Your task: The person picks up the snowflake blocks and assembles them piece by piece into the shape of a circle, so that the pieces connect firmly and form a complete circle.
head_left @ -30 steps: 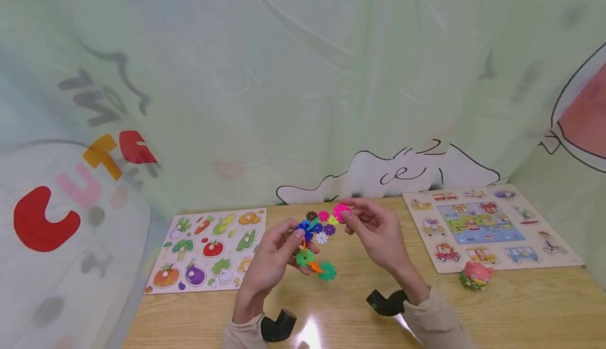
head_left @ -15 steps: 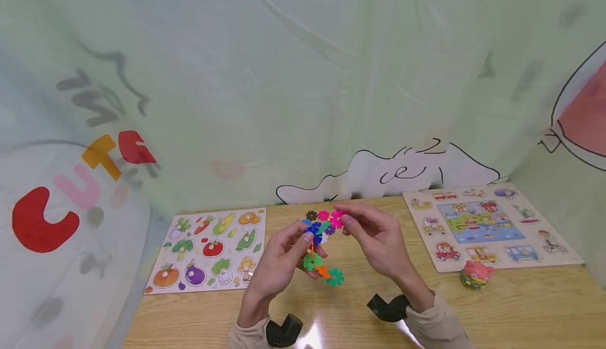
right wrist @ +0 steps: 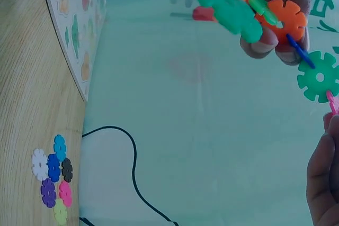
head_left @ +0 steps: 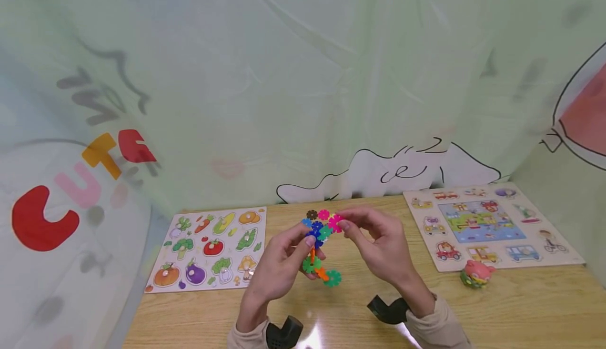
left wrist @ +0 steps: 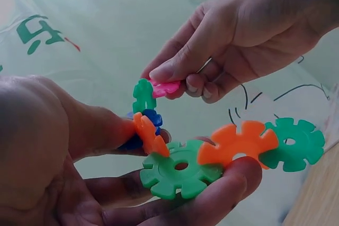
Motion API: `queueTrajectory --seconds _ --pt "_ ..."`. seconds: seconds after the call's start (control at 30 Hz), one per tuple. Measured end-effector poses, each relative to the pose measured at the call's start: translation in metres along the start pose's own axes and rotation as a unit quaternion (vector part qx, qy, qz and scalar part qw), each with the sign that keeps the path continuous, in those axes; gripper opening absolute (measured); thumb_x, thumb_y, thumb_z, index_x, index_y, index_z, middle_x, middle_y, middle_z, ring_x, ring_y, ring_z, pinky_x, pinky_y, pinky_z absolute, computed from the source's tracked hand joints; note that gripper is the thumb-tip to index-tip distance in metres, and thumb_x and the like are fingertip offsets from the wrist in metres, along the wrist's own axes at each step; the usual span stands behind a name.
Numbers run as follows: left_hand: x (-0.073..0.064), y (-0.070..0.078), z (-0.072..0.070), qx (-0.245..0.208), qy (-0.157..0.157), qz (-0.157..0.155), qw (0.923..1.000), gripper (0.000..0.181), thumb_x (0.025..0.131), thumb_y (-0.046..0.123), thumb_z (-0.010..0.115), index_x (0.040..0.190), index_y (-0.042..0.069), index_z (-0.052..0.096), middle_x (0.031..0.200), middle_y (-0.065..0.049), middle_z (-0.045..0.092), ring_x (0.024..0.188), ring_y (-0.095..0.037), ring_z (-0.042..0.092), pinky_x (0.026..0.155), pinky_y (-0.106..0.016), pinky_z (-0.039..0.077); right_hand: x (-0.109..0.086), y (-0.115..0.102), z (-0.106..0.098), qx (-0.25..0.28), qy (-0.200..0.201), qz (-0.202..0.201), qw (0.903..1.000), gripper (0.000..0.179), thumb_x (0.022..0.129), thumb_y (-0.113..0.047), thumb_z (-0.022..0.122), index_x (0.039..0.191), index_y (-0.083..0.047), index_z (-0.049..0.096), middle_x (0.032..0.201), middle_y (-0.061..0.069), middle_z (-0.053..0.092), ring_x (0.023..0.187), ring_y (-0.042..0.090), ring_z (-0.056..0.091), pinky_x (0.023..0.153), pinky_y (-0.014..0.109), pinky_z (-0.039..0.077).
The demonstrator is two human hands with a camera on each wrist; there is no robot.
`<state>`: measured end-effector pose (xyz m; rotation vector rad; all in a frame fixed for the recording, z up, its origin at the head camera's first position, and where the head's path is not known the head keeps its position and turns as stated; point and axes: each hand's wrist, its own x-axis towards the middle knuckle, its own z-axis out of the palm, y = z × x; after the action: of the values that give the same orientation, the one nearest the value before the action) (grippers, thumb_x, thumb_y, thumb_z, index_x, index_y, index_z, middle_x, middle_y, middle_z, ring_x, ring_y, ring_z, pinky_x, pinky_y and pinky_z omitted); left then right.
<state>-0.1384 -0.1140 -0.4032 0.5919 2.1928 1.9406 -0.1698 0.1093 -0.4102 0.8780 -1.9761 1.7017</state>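
In the head view, my left hand [head_left: 279,267] holds a chain of interlocked plastic flower discs in the air above the table. Its thumb and fingers pinch a blue flower disc [head_left: 314,237]. A green disc [left wrist: 163,177], an orange disc [left wrist: 241,137] and a teal end disc [left wrist: 303,144] trail along the left fingers. At the other end, a teal disc [right wrist: 318,67] stands beyond the blue one. Between thumb and fingertips, my right hand [head_left: 381,241] pinches a pink flower disc [left wrist: 165,89]. The pink disc meets this teal disc's edge; how deep the slots sit is unclear.
Several loose flower discs lie at the table's back, among them a brown one [head_left: 311,215] and a white one [right wrist: 38,163]. A vegetable puzzle board [head_left: 227,236] lies left, a vehicle puzzle board [head_left: 426,257] right. In front of the latter sits a pink pig toy [head_left: 477,274].
The pink disc in my right hand has moved left and slightly down, from apart to against the teal disc. My left hand has shifted a little right with the chain.
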Motion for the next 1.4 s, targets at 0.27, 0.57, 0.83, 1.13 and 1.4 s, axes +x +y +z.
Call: queueTrajectory --seconds 0.27,0.57,0.83,1.13,1.4 --pt "0.001 0.0 0.004 0.005 0.009 -0.012 0.9999 0.025 0.114 0.017 0.049 0.117 -0.002 0.064 0.096 -0.028 0.069 0.068 -0.015 0.072 0.063 -0.036 0.067 0.0 0.004 0.004 -0.011 0.005 -0.019 0.9997 0.028 0.087 0.024 0.07 0.108 0.007 0.073 0.097 0.018 0.076 0.078 0.009 0.071 0.075 0.02 0.064" --pt "0.006 -0.006 0.011 -0.058 -0.003 -0.046 0.9973 0.022 0.115 0.016 0.04 0.123 -0.001 0.051 0.1 -0.036 0.07 0.071 -0.013 0.072 0.067 -0.036 0.067 -0.002 0.01 0.004 -0.033 0.005 0.009 0.9994 0.024 0.091 0.017 0.07 0.112 0.005 0.074 0.104 0.017 0.077 0.083 0.009 0.072 0.077 0.021 0.064" --pt "0.007 -0.01 0.005 -0.043 -0.013 -0.032 0.9985 0.037 0.115 0.015 0.039 0.147 0.001 0.052 0.101 -0.035 0.072 0.069 -0.009 0.072 0.066 -0.036 0.067 -0.002 0.015 0.003 -0.047 0.017 0.017 0.9986 0.026 0.094 0.014 0.07 0.115 0.002 0.077 0.109 0.008 0.067 0.091 0.009 0.067 0.08 0.017 0.061" --pt "0.008 -0.023 -0.015 -0.055 0.113 -0.022 0.9919 0.029 0.108 0.005 0.039 0.128 -0.01 0.054 0.081 -0.025 0.07 0.061 -0.009 0.064 0.054 -0.024 0.057 -0.001 0.054 -0.014 -0.158 0.001 0.126 0.9793 0.024 0.103 -0.009 0.07 0.126 -0.007 0.075 0.108 0.008 0.07 0.081 0.016 0.067 0.073 0.02 0.058" --pt "0.006 -0.034 -0.036 -0.117 0.203 -0.02 0.972 0.032 0.106 0.008 0.028 0.119 -0.011 0.051 0.066 0.0 0.063 0.056 -0.015 0.067 0.062 -0.027 0.06 -0.016 0.1 -0.01 -0.224 -0.114 0.207 0.9455 0.036 0.102 -0.015 0.072 0.136 -0.005 0.069 0.126 0.021 0.068 0.104 0.031 0.068 0.082 0.039 0.06"
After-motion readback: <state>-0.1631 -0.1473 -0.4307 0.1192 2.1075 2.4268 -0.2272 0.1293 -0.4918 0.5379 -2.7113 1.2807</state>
